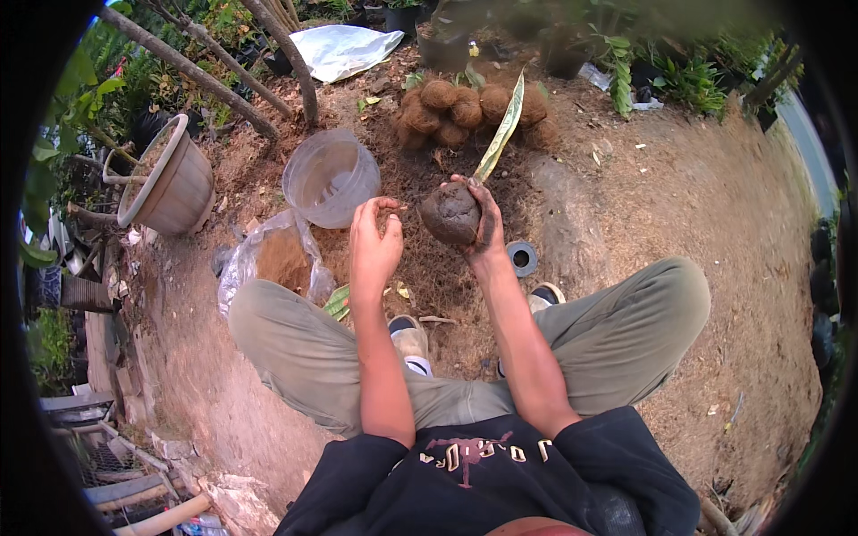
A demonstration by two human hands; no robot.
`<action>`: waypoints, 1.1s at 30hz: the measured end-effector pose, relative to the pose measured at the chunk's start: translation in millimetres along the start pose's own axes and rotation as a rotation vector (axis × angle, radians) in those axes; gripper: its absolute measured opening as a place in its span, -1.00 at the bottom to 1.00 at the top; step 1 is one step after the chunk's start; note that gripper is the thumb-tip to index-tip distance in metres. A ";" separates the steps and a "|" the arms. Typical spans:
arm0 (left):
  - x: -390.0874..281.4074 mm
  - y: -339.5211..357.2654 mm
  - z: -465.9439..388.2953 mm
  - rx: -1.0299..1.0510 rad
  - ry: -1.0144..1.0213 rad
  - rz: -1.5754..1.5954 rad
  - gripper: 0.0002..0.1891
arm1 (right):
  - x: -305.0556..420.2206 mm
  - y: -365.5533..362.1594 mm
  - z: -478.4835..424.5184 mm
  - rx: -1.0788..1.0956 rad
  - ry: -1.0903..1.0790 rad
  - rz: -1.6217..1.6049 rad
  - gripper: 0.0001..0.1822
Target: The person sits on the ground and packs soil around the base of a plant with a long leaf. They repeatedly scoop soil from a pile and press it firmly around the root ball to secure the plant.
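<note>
My right hand grips a dark, rounded ball of wet soil from its right side. A long variegated leaf, like a snake plant's, rises from behind the ball's top. Left of the ball, my left hand is raised with curled fingers and a gap to the thumb. A small wisp of fibre seems to be at its fingertips; whether it is pinched is unclear. Below lies loose dark soil mixed with fibre. Several brown fibre-wrapped balls are heaped beyond my hands.
A translucent plastic tub stands left of my hands, beside a plastic bag of brown coir-like material. A grey ring-shaped spool lies by my right shoe. A large planter leans near slender trunks. A white sheet lies behind.
</note>
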State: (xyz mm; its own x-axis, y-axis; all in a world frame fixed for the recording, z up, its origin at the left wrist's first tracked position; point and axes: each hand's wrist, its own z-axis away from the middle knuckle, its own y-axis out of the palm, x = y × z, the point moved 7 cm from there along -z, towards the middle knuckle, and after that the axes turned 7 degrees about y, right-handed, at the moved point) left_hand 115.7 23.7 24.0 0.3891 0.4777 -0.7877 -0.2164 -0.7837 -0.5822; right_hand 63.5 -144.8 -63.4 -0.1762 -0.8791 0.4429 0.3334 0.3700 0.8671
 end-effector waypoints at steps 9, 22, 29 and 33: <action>-30.0 51.0 13.1 -0.408 0.450 0.294 -0.64 | -8.8 26.9 17.4 0.060 0.006 0.125 -0.75; -74.0 27.5 23.8 -0.507 0.551 0.221 -0.56 | -6.8 33.4 11.0 0.126 0.082 -0.046 -0.68; -9.8 36.5 13.2 -0.562 0.086 0.991 -0.65 | -6.9 48.7 22.9 -0.019 0.031 0.408 -0.57; -19.8 43.0 9.3 -0.279 -0.098 1.342 -0.44 | 13.3 66.1 26.3 0.116 -0.029 0.256 -0.54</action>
State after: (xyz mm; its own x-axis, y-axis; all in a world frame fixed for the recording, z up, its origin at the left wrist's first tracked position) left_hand 90.4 -15.7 12.7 -0.0407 -0.6865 -0.7260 -0.1827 -0.7092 0.6809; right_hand 58.8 -124.1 5.8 -0.1265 -0.7442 0.6558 0.2628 0.6124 0.7456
